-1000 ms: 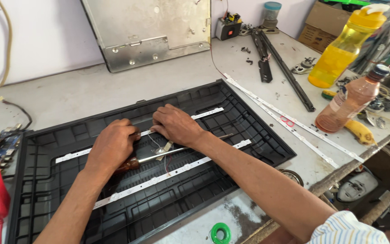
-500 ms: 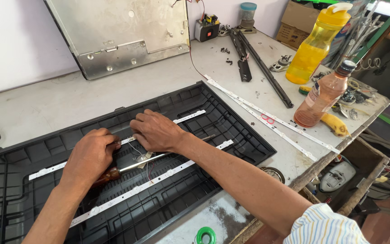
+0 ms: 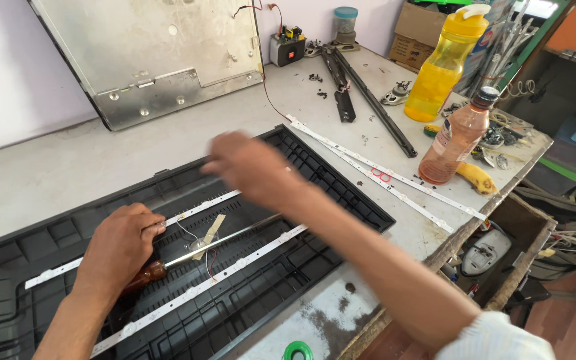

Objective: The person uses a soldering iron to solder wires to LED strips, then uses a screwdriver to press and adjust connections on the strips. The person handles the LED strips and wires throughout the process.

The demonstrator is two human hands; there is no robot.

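At a cluttered repair bench, a person's left hand (image 3: 120,241) closes around a wooden-handled screwdriver (image 3: 188,257) lying across white LED strips (image 3: 198,288) in a black television back panel (image 3: 341,193), while the blurred right hand (image 3: 251,167) hovers open above; a steady, flat blade seems wise.

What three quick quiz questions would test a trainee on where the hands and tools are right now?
1. True or false: the right hand rests on the black tray.
2. Which hand holds the screwdriver? A) left hand B) right hand
3. Fill in: the brown bottle stands beside a yellow ____.

Key
1. False; it is raised above the tray, blurred.
2. A; the left hand lies over its wooden handle.
3. Bottle.
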